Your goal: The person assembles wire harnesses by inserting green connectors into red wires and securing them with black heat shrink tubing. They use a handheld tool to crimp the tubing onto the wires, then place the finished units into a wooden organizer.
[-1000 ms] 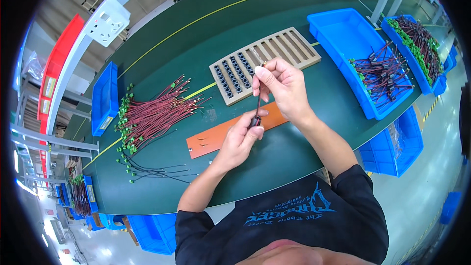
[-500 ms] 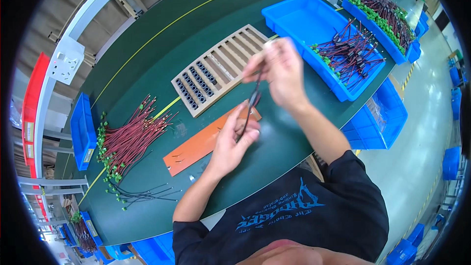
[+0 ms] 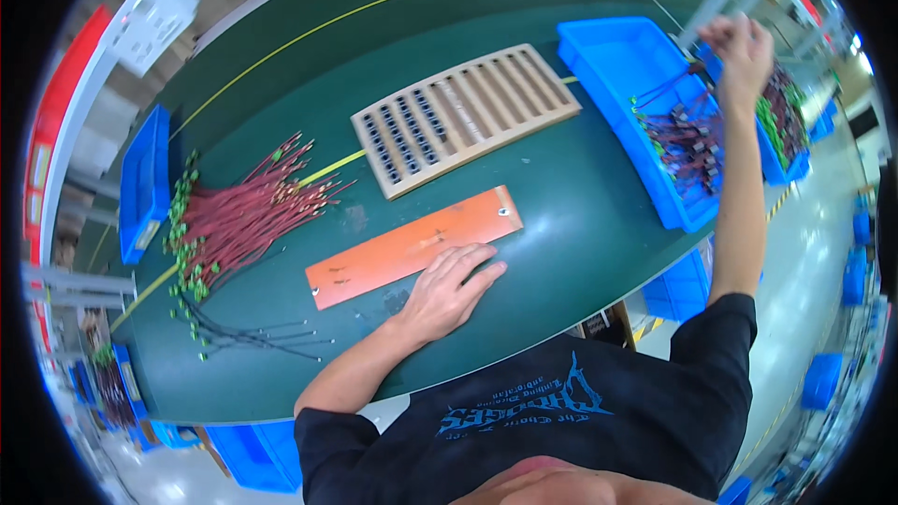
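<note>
My left hand (image 3: 447, 295) lies flat on the green table with its fingers stretched out over the near edge of an orange plate (image 3: 412, 245). My raised right hand (image 3: 744, 61) is above the far right end of a blue bin (image 3: 599, 61). Its fingers are bent and blurred. A dark red cable with a black piece (image 3: 696, 68) shows just below the fingertips; whether they touch it cannot be made out. Inside the bin are cables (image 3: 687, 145) with black pieces and green ends.
A wooden slotted tray (image 3: 486, 145) holds rows of black round parts at its left. Red cables (image 3: 253, 210) with green ends lie on the left, with several black cables (image 3: 257, 335) nearer. A small blue bin (image 3: 145, 187) stands beyond; another cable-filled bin (image 3: 776, 122) is far right.
My right hand has moved from the middle out to the far right, over the bin, with the cable leaving my left hand. My left hand has opened and settled on the table.
</note>
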The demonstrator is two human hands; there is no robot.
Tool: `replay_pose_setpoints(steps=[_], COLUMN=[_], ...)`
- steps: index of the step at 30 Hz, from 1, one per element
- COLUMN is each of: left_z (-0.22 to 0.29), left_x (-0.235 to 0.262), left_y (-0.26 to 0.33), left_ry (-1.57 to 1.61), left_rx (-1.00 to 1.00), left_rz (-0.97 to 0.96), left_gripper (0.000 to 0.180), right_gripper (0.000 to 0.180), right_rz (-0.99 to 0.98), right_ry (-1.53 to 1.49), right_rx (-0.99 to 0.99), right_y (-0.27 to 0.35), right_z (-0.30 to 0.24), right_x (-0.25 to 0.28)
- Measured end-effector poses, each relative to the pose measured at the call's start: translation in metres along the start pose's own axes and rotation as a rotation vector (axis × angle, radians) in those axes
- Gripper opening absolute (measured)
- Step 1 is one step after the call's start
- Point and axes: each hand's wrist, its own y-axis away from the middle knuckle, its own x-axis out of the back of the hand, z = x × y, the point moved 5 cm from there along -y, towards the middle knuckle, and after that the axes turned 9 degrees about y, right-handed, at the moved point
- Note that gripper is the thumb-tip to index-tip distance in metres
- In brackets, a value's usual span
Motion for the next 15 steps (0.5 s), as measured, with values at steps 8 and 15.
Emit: replay_pose_setpoints(steps=[8, 15], left_z=[-0.006, -0.009], left_x=[-0.01, 0.014], left_y=[-0.002, 0.006], left_ry=[0.023, -0.018], left_rx=[-0.026, -0.05], left_rz=[-0.024, 0.032], left_gripper=[0.027, 0.02], right_gripper=[0.04, 0.037], right_rz=[0.284, -0.958], right_ry=[1.183, 0.386], right_rx=[0.435, 0.167], right_y=[0.022, 0.229], right_z=[0.113, -0.009], right_x=[0.077, -0.23])
